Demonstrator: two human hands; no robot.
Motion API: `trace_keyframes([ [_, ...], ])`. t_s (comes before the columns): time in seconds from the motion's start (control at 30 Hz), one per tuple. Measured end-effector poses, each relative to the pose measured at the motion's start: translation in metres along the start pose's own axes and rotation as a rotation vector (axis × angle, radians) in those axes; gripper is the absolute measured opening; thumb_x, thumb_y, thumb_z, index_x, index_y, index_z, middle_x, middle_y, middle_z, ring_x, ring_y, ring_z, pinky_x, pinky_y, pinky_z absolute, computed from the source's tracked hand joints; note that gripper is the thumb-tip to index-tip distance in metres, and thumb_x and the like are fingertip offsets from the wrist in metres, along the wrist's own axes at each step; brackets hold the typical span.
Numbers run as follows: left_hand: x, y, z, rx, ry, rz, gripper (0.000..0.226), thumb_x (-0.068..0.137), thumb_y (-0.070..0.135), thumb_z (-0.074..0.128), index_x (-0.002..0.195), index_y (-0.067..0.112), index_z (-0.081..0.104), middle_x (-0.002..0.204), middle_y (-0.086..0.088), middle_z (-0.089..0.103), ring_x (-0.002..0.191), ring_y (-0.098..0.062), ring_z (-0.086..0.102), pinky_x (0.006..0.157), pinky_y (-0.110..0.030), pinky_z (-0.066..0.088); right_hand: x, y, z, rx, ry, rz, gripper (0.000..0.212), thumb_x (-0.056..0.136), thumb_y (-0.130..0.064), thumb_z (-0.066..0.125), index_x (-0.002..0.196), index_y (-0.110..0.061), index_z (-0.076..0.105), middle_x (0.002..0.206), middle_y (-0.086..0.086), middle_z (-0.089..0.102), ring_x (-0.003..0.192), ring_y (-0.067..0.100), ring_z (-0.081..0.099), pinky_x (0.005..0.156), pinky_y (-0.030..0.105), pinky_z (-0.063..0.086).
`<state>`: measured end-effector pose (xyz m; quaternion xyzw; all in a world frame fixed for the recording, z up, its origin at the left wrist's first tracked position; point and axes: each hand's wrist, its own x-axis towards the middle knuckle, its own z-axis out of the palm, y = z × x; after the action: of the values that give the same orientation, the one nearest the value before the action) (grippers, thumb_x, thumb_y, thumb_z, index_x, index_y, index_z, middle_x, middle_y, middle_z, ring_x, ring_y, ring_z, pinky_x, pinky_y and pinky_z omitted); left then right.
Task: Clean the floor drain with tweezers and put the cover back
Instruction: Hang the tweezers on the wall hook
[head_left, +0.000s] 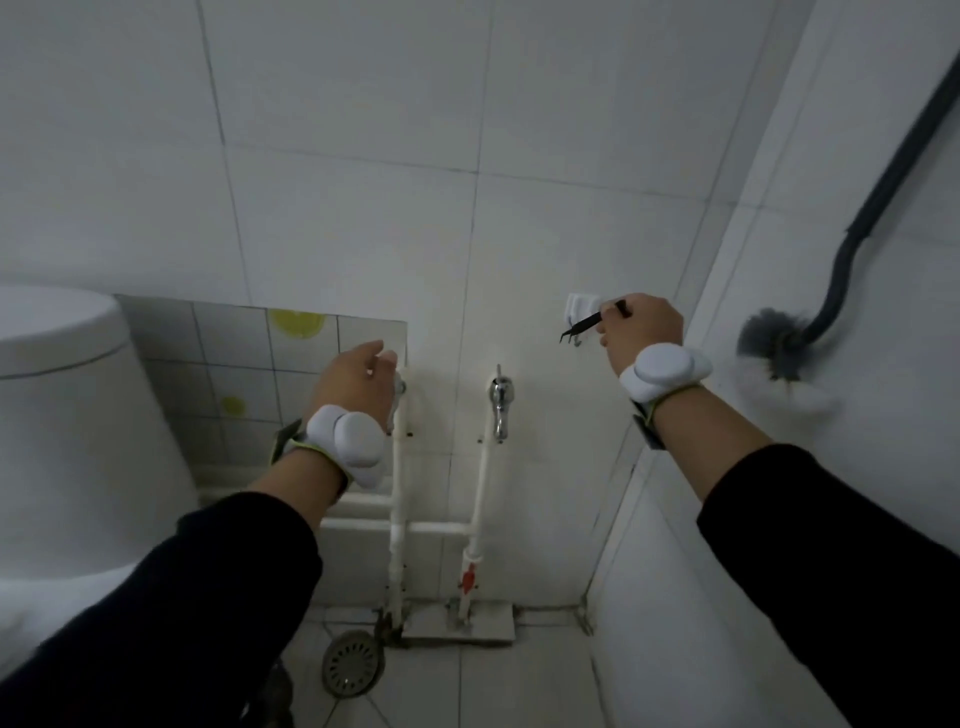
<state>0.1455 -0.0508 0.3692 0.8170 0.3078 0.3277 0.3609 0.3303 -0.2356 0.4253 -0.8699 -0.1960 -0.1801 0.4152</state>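
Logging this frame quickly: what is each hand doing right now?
Left hand: loosely curled by the left wall tap, holding nothing visible; contact cannot be told.
Right hand: closed on the thin black metal tweezers, raised near the white wall hook.

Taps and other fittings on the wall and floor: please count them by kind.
Taps: 2, one free, one behind the left hand
Wall hook: 1
Drain cover: 1
Red valve: 1
Total: 5
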Motion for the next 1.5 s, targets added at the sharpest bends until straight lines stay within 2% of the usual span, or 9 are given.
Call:
trace_keyframes([
  [0.13,0.019,0.015,-0.005,0.032,0.0,0.024,0.042,0.094,0.032,0.036,0.128,0.01,0.045,0.135,-0.016,0.049,0.121,-0.032,0.046,0.098,-0.034,0.035,0.035,0.001,-0.011,-0.115,-0.005,0.026,0.037,0.094,-0.016,0.041,0.094,0.008,0.07,0.098,0.023,0.073,0.093,0.035,0.068,0.086,0.037,0.056],
  [0.27,0.041,0.023,-0.006,-0.002,-0.003,0.03,0.043,0.094,0.032,0.036,0.128,0.008,0.044,0.136,-0.017,0.048,0.124,-0.033,0.043,0.102,-0.035,0.032,0.059,0.005,0.002,-0.256,-0.096,0.084,0.04,0.095,-0.016,0.041,0.076,0.006,0.068,0.075,0.015,0.065,0.068,0.026,0.061,0.049,0.021,0.038],
  [0.33,0.052,0.022,-0.004,-0.004,-0.001,0.029,0.043,0.094,0.032,0.036,0.128,0.008,0.044,0.136,-0.017,0.048,0.125,-0.033,0.042,0.104,-0.035,0.031,0.064,0.008,0.015,-0.307,-0.116,0.094,0.04,0.095,-0.015,0.042,0.065,0.001,0.062,0.068,0.01,0.057,0.062,0.021,0.053,0.043,0.015,0.026],
  [0.5,0.075,0.011,0.01,-0.026,-0.022,0.006,0.043,0.094,0.032,0.036,0.128,0.009,0.044,0.136,-0.016,0.048,0.124,-0.032,0.042,0.104,-0.036,0.03,0.075,0.022,0.047,-0.336,-0.12,0.103,0.05,0.094,-0.014,0.042,0.045,-0.01,0.035,0.049,0.002,0.039,0.043,0.012,0.034,0.04,0.015,0.019],
  [0.83,0.099,-0.006,0.025,-0.006,-0.018,0.007,0.042,0.093,0.033,0.037,0.127,0.01,0.046,0.135,-0.017,0.049,0.123,-0.033,0.043,0.103,-0.037,0.031,0.098,0.032,0.042,-0.3,-0.015,-0.019,0.039,0.084,-0.014,0.047,0.047,-0.011,0.036,0.043,0.001,0.032,0.039,0.012,0.028,0.04,0.018,0.019],
  [1.07,0.106,-0.001,0.036,-0.001,-0.028,0.034,0.041,0.093,0.032,0.038,0.125,0.008,0.048,0.133,-0.018,0.051,0.121,-0.034,0.045,0.102,-0.036,0.032,0.098,0.034,0.065,-0.335,-0.1,0.074,0.047,0.087,-0.015,0.049,0.042,-0.01,0.035,0.044,0.001,0.038,0.038,0.012,0.034,0.038,0.015,0.02],
  [1.17,0.105,-0.003,0.041,0.001,-0.034,0.035,0.042,0.093,0.033,0.037,0.125,0.009,0.048,0.134,-0.017,0.05,0.122,-0.033,0.044,0.102,-0.037,0.032,0.097,0.038,0.081,-0.307,-0.099,0.1,0.044,0.087,-0.013,0.049,0.044,-0.008,0.042,0.048,0.003,0.046,0.045,0.018,0.045,0.04,0.015,0.023],
  [1.27,0.101,-0.008,0.043,0.001,-0.025,0.025,0.042,0.093,0.033,0.038,0.125,0.01,0.049,0.133,-0.016,0.05,0.122,-0.034,0.044,0.102,-0.038,0.033,0.094,0.04,0.09,-0.314,-0.086,0.081,0.032,0.089,-0.013,0.048,0.071,0.004,0.067,0.077,0.018,0.07,0.072,0.026,0.065,0.055,0.02,0.036],
  [1.5,0.093,-0.016,0.045,-0.016,-0.039,0.012,0.04,0.093,0.032,0.038,0.124,0.01,0.049,0.13,-0.017,0.053,0.115,-0.035,0.05,0.1,-0.043,0.04,0.082,0.056,0.101,-0.303,0.021,0.049,0.026,0.091,-0.017,0.05,0.088,0.002,0.067,0.094,0.021,0.071,0.087,0.033,0.068,0.06,0.025,0.039],
])
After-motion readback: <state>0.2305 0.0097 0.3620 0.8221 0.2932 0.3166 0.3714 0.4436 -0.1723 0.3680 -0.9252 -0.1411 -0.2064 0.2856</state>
